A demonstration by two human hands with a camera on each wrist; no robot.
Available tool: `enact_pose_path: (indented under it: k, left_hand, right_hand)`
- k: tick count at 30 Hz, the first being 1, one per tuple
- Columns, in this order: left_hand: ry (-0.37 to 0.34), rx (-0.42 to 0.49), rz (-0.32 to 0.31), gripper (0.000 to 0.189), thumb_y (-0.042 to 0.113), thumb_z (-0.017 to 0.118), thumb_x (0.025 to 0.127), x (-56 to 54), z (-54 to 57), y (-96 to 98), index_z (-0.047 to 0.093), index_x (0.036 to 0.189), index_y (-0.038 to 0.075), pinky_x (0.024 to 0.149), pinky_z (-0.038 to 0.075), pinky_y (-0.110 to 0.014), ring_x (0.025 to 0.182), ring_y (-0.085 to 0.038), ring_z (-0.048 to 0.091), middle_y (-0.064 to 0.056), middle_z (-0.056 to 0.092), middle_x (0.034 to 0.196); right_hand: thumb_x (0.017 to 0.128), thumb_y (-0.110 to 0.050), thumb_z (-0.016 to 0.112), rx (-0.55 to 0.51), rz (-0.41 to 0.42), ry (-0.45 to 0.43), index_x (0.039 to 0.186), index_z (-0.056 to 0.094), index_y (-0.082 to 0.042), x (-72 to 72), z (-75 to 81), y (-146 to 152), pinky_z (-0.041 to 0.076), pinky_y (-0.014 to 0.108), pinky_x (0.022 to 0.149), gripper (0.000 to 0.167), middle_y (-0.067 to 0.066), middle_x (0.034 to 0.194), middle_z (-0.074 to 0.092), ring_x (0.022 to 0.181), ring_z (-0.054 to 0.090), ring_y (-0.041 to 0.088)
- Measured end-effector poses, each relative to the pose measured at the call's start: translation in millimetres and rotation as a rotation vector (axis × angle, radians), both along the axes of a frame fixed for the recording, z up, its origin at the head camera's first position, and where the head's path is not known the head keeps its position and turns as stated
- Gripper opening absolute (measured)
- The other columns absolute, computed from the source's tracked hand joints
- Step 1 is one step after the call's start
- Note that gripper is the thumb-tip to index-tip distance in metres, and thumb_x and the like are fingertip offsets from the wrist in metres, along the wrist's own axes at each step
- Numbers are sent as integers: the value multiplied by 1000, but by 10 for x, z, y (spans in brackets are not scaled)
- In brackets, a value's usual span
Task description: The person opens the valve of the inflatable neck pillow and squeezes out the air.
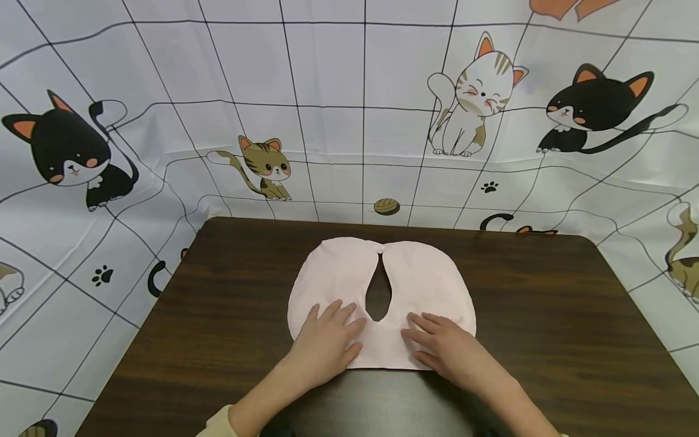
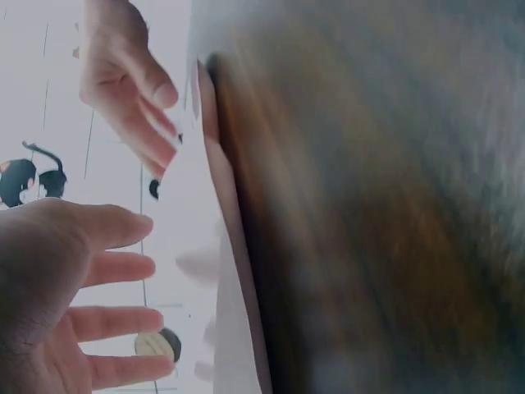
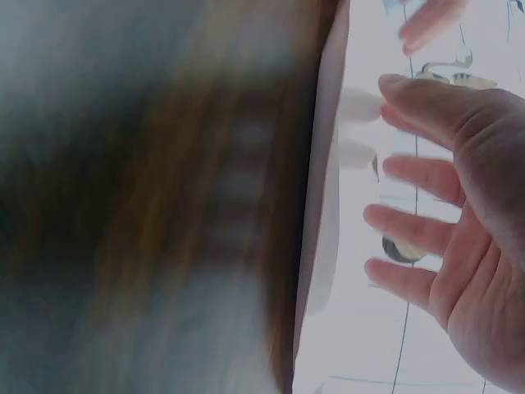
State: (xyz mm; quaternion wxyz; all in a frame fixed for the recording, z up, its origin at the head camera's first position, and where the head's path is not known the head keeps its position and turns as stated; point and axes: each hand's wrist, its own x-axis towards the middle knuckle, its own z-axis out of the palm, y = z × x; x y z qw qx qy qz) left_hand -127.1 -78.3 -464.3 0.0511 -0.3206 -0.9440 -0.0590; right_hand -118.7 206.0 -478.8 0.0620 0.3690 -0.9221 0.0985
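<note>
A pale pink cloth piece [image 1: 417, 267], shaped like a neck pillow with two rounded lobes and a teardrop-shaped opening in the middle, lies flat on the dark wooden table. Over its lower left part my left hand [image 1: 326, 343] is spread, fingers pointing away from me. My right hand [image 1: 450, 352] is held likewise over the lower right part. In the left wrist view the straight fingers [image 2: 115, 322] are close over the cloth [image 2: 234, 320]. The right wrist view shows the right fingers [image 3: 406, 230] extended and apart from one another, close above the pink surface [image 3: 324, 164].
The dark wooden table [image 1: 218, 285] extends on both sides of the cloth, with its straight far edge behind. A white grid-patterned curtain [image 1: 327, 67] with cartoon cats hangs around the table's back and sides.
</note>
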Motion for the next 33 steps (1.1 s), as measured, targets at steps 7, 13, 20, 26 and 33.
enact_pose_path:
  k: [7,13,20,26,33]
  left_hand:
    - [31,-32,-119,33,33,70,96,22,-46,83,72,127,22,95,49,-53,128,-29,57,-2,64,137]
    - [-30,-111,-83,36,38,68,97,3,-170,100,71,131,25,96,46,-61,131,-31,54,-1,59,143]
    - [-102,-122,-66,37,36,67,98,-14,-241,64,70,134,27,96,45,-65,135,-33,52,-2,56,149]
    - [-144,-106,-91,40,34,66,99,-49,-273,20,67,138,27,96,46,-65,138,-33,49,-4,52,153]
    - [-262,-65,-181,37,29,68,98,-311,-71,-14,69,134,20,97,51,-49,128,-25,58,-3,60,143]
  right_hand:
    - [91,-22,77,-28,139,66,125,74,-14,33,-75,-120,51,45,99,35,7,136,66,121,63,30]
    - [101,-29,65,25,76,-84,135,68,-15,119,-129,-180,46,54,103,37,8,145,60,132,55,35]
    - [104,-36,59,55,31,-221,146,60,-15,171,-74,-185,40,63,106,47,9,154,51,142,44,38]
    - [102,-44,60,68,38,-320,147,59,-16,116,-1,-163,37,61,109,53,8,156,48,144,41,37]
    - [101,-37,65,26,54,-259,129,73,-13,-104,178,-158,47,47,105,38,9,141,62,129,58,30]
